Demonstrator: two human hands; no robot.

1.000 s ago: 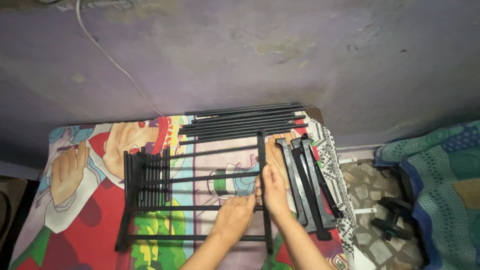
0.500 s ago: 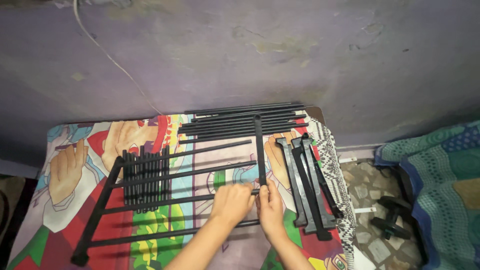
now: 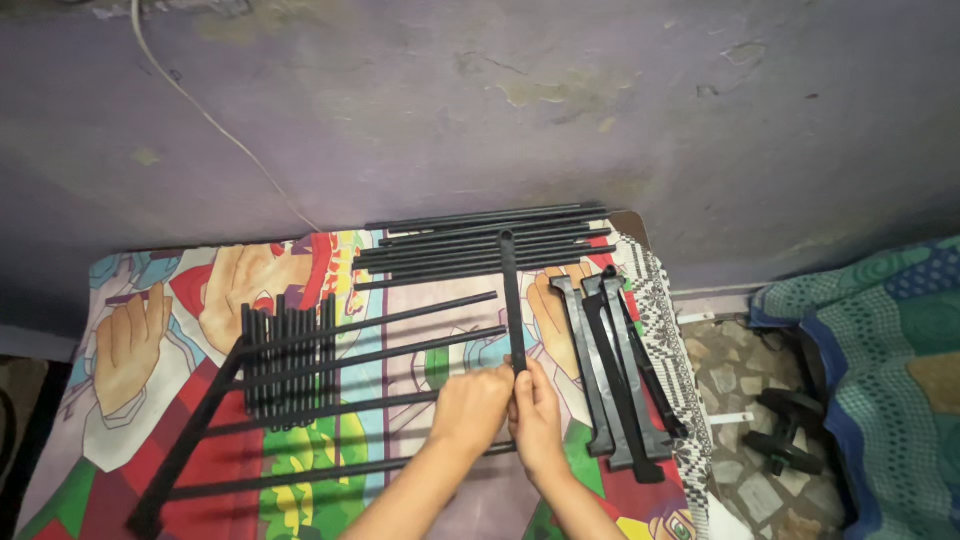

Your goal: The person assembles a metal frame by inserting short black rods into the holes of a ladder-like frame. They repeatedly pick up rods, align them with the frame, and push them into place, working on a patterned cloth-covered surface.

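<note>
A half-built black rack lies on a cartoon-printed sheet [image 3: 140,340]. Its left side bar [image 3: 190,440] runs slanted, with several long rods [image 3: 390,325] fanning rightward from it. My right hand [image 3: 540,420] grips the lower part of the upright right side bar [image 3: 512,300]. My left hand [image 3: 470,405] is closed around the free end of a rod, right beside that bar. The two hands touch each other. A bundle of short black rods [image 3: 287,365] lies under the long rods.
More long black rods [image 3: 480,245] lie stacked at the sheet's far edge by the purple wall. Flat black bars [image 3: 615,375] lie at the right. Black fittings [image 3: 785,430] sit on the stone floor beside a green patterned cloth [image 3: 880,370].
The left side bar has swung outward to a slant and the rods have fanned apart. Both hands have moved up along the right side bar to a rod end.
</note>
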